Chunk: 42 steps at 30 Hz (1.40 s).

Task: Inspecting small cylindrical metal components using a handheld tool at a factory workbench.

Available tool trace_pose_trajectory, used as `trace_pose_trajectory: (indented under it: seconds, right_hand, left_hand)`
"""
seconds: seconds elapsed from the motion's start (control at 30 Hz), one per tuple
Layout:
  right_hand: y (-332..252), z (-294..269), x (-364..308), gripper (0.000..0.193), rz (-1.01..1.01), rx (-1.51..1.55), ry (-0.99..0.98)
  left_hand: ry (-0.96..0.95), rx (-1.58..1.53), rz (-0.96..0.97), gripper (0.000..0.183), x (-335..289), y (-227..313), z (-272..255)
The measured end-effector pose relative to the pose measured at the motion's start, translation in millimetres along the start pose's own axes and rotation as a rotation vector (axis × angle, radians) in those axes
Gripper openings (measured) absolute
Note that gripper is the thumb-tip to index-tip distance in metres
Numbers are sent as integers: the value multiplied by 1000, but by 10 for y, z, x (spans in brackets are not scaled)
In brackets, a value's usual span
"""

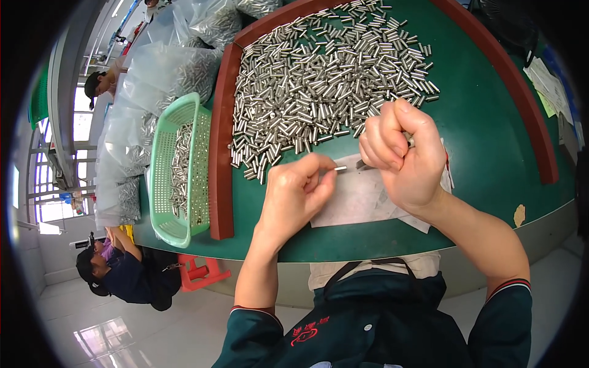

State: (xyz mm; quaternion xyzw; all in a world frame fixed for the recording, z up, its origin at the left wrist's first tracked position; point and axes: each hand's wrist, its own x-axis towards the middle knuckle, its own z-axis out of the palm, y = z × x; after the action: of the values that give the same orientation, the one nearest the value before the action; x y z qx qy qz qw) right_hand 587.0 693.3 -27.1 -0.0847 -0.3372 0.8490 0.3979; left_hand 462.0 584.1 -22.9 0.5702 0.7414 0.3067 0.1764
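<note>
My left hand [297, 193] pinches a small shiny metal pin [340, 168] between thumb and fingertips, its end sticking out to the right. Curled into a fist, my right hand [405, 153] grips a thin dark tool [362, 164], of which only a short grey tip shows; its kind is hidden. The tip points at the pin, with a small gap between them. Beneath both hands lies a whitish, smudged cloth or paper sheet [350, 205]. Just beyond them spreads a large heap of loose metal pins [325, 80].
A dark red raised border [224, 141] edges the green tabletop [472, 141]. Left of it stands a light green perforated basket [161, 184] partly filled with pins. Clear plastic bags [147, 80] of metal parts line the far left. A person [126, 270] sits near a red stool [202, 273].
</note>
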Motion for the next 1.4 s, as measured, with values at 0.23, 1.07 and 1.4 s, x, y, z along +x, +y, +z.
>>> trace_pose_trajectory:
  seconds: [0.23, 1.07, 1.4]
  right_hand:
    - [71, 20, -36, 39, 64, -75, -67]
    - [162, 65, -76, 40, 53, -201, -42]
    - [13, -7, 18, 40, -36, -98, -47]
  left_hand:
    - [45, 40, 6, 5, -92, -27, 135]
    - [-3, -39, -15, 4, -87, -31, 132]
    - [62, -1239, -317, 5, -143, -181, 37]
